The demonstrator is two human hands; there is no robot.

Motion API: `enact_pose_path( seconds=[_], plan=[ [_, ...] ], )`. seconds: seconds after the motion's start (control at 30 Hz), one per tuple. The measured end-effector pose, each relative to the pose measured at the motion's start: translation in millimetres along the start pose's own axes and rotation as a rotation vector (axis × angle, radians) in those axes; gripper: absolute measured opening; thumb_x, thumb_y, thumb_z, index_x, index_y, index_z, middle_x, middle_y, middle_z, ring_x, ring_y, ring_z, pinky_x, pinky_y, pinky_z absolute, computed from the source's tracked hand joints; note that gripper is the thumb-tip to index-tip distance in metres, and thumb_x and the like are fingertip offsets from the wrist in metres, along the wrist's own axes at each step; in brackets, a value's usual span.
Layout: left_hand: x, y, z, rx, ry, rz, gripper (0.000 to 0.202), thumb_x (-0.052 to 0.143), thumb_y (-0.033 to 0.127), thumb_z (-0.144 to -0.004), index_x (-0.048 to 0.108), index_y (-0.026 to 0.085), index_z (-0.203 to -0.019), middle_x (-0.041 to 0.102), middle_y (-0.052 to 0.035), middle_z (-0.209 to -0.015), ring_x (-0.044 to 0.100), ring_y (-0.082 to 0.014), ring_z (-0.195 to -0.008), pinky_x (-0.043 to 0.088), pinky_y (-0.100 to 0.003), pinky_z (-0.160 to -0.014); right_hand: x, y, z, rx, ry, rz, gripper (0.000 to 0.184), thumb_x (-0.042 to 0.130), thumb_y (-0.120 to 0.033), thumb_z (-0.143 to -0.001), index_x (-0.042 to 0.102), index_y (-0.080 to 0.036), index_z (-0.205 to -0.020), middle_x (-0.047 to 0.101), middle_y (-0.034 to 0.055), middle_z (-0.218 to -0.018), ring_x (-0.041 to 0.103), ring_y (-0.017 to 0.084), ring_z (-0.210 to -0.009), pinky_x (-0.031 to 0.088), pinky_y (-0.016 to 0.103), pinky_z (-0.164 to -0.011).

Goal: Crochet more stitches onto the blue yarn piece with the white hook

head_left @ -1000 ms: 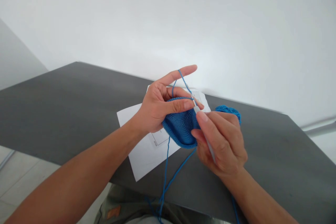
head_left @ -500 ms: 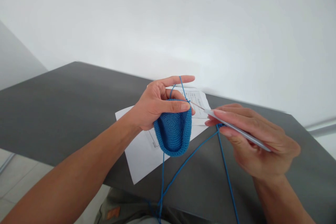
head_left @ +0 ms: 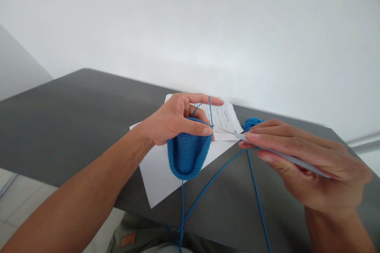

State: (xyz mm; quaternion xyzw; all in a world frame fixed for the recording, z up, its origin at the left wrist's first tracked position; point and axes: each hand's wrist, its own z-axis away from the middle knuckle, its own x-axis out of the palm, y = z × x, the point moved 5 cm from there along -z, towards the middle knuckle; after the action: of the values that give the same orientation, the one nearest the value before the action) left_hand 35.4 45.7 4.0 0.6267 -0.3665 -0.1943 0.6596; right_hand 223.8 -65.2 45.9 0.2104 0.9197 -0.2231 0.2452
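My left hand (head_left: 184, 116) pinches the upper rim of a blue crocheted piece (head_left: 187, 154), cupped in shape with a spiral of stitches at its middle. Blue yarn (head_left: 210, 111) runs over the stretched-out index finger and down to the rim by the thumb tip. A crochet hook (head_left: 285, 156) with a grey handle lies in my right hand (head_left: 311, 162), fingers closed round it. Its thin metal shaft reaches left to the stitches at the rim, where the tip is too small to make out.
Printed sheets of paper (head_left: 160, 184) lie on the dark grey table (head_left: 77, 126) beneath the work. A bundle of blue yarn (head_left: 251, 123) sits behind my right hand, and strands trail to the front edge. A white wall (head_left: 190, 27) stands behind.
My right hand has moved right and slightly down with the crochet hook. My left hand and the crocheted piece have shifted a little left and down. More of the yarn bundle shows.
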Motion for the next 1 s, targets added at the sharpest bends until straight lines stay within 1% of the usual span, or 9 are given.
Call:
enact_pose_path(
  seconds=[0.13, 0.33, 0.47, 0.63, 0.77, 0.83, 0.9, 0.93, 1.0],
  plan=[
    [-1.3, 2.1, -0.4, 0.01, -0.015, -0.108, 0.067, 0.09, 0.01, -0.07, 0.068, 0.011, -0.134, 0.077, -0.003, -0.071, 0.072, -0.0148, -0.061, 0.053, -0.022, -0.058, 1.6, 1.3, 1.2, 0.046, 0.0, -0.011, 0.047, 0.073, -0.003, -0.088, 0.077, -0.029, -0.126, 0.083, 0.0033, -0.09, 0.078, 0.026, -0.082, 0.068, 0.047, -0.074],
    [-1.6, 4.0, 0.4, 0.054, -0.057, -0.224, 0.068, 0.088, 0.012, -0.074, 0.066, 0.011, -0.138, 0.077, -0.0043, -0.074, 0.072, -0.0144, -0.065, 0.052, -0.02, -0.058, 3.8, 7.1, 4.2, 0.152, 0.047, -0.109, 0.043, 0.072, -0.005, -0.089, 0.078, -0.031, -0.122, 0.082, 0.0029, -0.086, 0.079, 0.026, -0.08, 0.067, 0.043, -0.063],
    [-1.9, 4.1, 0.4, 0.041, -0.065, -0.249, 0.067, 0.089, 0.013, -0.071, 0.069, 0.013, -0.135, 0.079, -0.0059, -0.074, 0.073, -0.0166, -0.065, 0.053, -0.023, -0.06, 2.5, 6.5, 3.8, 0.117, 0.005, -0.104, 0.043, 0.072, -0.004, -0.089, 0.078, -0.03, -0.123, 0.083, 0.0035, -0.087, 0.078, 0.027, -0.08, 0.067, 0.044, -0.064],
    [-1.2, 2.7, -0.3, 0.021, -0.1, -0.259, 0.064, 0.089, 0.014, -0.071, 0.071, 0.013, -0.132, 0.079, -0.0065, -0.075, 0.073, -0.0178, -0.066, 0.052, -0.025, -0.06, -2.3, 2.3, 0.5, 0.072, -0.053, -0.063, 0.045, 0.071, -0.001, -0.088, 0.078, -0.028, -0.123, 0.083, 0.0034, -0.089, 0.078, 0.026, -0.079, 0.068, 0.047, -0.072],
    [-1.4, 2.0, -0.7, 0.016, -0.114, -0.249, 0.06, 0.089, 0.015, -0.072, 0.073, 0.014, -0.13, 0.079, -0.0061, -0.075, 0.073, -0.0174, -0.067, 0.052, -0.024, -0.061, -4.3, 4.9, 1.3, 0.093, -0.067, -0.122, 0.043, 0.073, -0.002, -0.087, 0.079, -0.027, -0.121, 0.083, 0.0038, -0.088, 0.079, 0.025, -0.078, 0.069, 0.044, -0.069],
    [-1.6, 2.2, -0.8, 0.02, -0.106, -0.242, 0.059, 0.089, 0.015, -0.072, 0.073, 0.013, -0.129, 0.079, -0.0063, -0.074, 0.073, -0.017, -0.066, 0.053, -0.024, -0.061, -2.0, 13.9, 5.3, 0.193, -0.034, -0.243, 0.038, 0.074, -0.005, -0.088, 0.08, -0.026, -0.119, 0.083, 0.0049, -0.087, 0.08, 0.024, -0.075, 0.07, 0.039, -0.063],
    [-1.1, 2.1, -1.0, 0.031, -0.084, -0.22, 0.06, 0.089, 0.015, -0.072, 0.072, 0.012, -0.129, 0.078, -0.0058, -0.074, 0.073, -0.0167, -0.066, 0.053, -0.024, -0.06, 5.8, 27.4, 11.5, 0.368, 0.033, -0.479, 0.027, 0.07, -0.012, -0.094, 0.081, -0.024, -0.116, 0.083, 0.007, -0.091, 0.08, 0.022, -0.069, 0.07, 0.035, -0.058],
    [-0.4, 1.5, -1.2, 0.039, -0.065, -0.205, 0.061, 0.089, 0.015, -0.071, 0.071, 0.012, -0.13, 0.078, -0.0052, -0.073, 0.073, -0.0166, -0.066, 0.053, -0.023, -0.059, 11.9, 35.1, 15.2, 0.481, 0.083, -0.605, 0.022, 0.068, -0.017, -0.097, 0.082, -0.023, -0.113, 0.083, 0.0064, -0.086, 0.08, 0.021, -0.066, 0.07, 0.033, -0.056],
    [0.8, -0.4, -1.9, 0.076, 0.015, -0.161, 0.062, 0.09, 0.015, -0.071, 0.07, 0.012, -0.131, 0.077, -0.0039, -0.074, 0.074, -0.0168, -0.069, 0.053, -0.023, -0.06, 28.2, 44.5, 20.0, 0.624, 0.145, -0.82, 0.017, 0.067, -0.024, -0.098, 0.082, -0.019, -0.105, 0.081, 0.0053, -0.078, 0.077, 0.018, -0.06, 0.069, 0.029, -0.053]
  ],
)
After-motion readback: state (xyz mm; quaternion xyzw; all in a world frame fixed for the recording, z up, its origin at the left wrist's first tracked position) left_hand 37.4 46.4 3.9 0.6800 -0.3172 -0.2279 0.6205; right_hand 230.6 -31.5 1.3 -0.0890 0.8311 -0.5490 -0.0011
